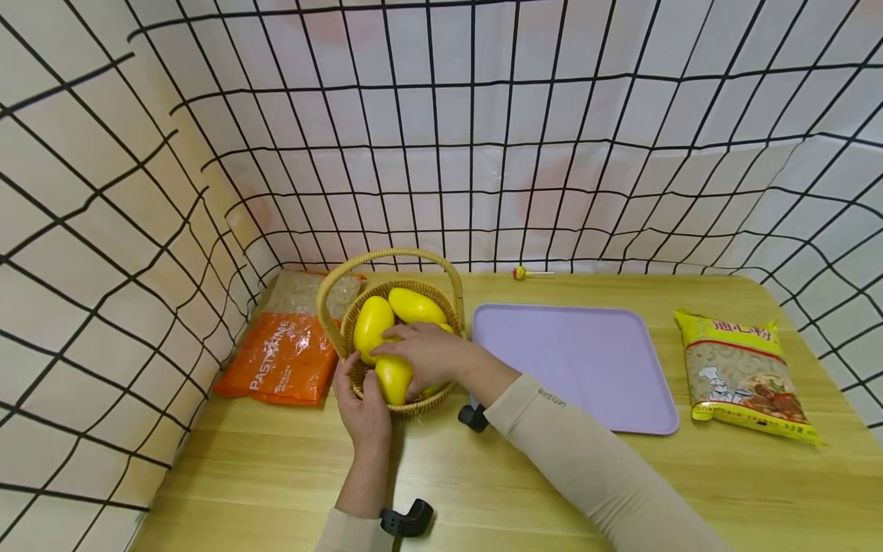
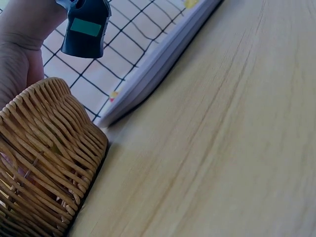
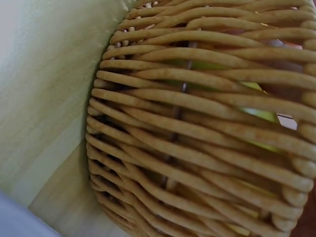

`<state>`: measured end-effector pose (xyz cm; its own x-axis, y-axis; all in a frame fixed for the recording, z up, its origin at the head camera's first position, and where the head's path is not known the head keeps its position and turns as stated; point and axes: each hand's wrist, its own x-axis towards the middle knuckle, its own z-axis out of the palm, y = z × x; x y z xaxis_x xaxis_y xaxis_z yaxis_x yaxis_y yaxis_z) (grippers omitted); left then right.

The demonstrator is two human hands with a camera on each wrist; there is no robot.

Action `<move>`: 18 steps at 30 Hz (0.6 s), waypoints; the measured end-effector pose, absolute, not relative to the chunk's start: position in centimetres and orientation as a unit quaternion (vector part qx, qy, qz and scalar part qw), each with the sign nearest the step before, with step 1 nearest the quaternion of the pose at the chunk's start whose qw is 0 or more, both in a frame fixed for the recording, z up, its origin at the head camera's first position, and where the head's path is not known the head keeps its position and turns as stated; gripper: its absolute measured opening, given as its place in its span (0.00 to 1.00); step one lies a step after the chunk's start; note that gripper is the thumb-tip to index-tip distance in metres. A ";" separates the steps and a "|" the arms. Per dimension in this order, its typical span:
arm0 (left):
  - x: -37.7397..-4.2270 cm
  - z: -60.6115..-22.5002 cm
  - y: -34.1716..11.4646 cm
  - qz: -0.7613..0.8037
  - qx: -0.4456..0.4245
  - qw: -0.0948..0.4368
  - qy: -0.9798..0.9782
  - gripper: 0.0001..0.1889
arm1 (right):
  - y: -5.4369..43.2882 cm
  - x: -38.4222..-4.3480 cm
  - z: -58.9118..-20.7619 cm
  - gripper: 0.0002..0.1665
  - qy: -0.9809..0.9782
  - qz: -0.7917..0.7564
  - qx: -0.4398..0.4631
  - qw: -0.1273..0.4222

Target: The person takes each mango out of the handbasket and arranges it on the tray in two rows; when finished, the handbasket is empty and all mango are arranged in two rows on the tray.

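Note:
A wicker basket (image 1: 407, 414) with a tall arched handle (image 1: 395, 253) stands on the table and holds several smooth yellow mangoes (image 1: 417, 305). My left hand (image 1: 366, 414) grips the basket's rim at the front left. Inside the basket, my right hand (image 1: 431, 356) holds the front mango (image 1: 393, 379), fingers across its far side and thumb at its near right. That hand covers part of the mangoes beneath. Both wrist views show the woven wall (image 2: 54, 148) from close by; yellow glints through the gaps of the weave (image 3: 197, 98) in the right wrist view.
A lilac tray (image 1: 572, 368) lies right of the basket. An orange pasta bag (image 1: 290, 360) lies at left, a yellow bag (image 1: 745, 376) at far right. A small lollipop-like item (image 1: 522, 273) lies at the back. Black wire grid (image 1: 472, 153) walls the table's back and sides.

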<state>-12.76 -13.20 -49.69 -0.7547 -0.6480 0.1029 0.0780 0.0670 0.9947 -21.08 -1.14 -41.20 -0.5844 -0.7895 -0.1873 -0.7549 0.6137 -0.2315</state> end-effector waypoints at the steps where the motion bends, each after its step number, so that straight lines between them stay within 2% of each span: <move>1: -12.8 -49.7 -13.2 -0.650 0.211 0.279 -0.675 0.20 | -1.2 -21.1 -41.2 0.52 0.889 -0.061 -0.434 0.135; 18: -12.8 -49.7 -13.2 -0.654 0.211 0.287 -0.667 0.19 | -1.4 -20.8 -41.9 0.49 0.893 -0.044 -0.438 0.098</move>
<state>-12.79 -13.18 -49.69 -0.7460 -0.6573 0.1069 0.0944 0.0545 0.9940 -20.82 -1.38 -41.87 -0.5979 -0.7900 -0.1357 -0.7726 0.6131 -0.1650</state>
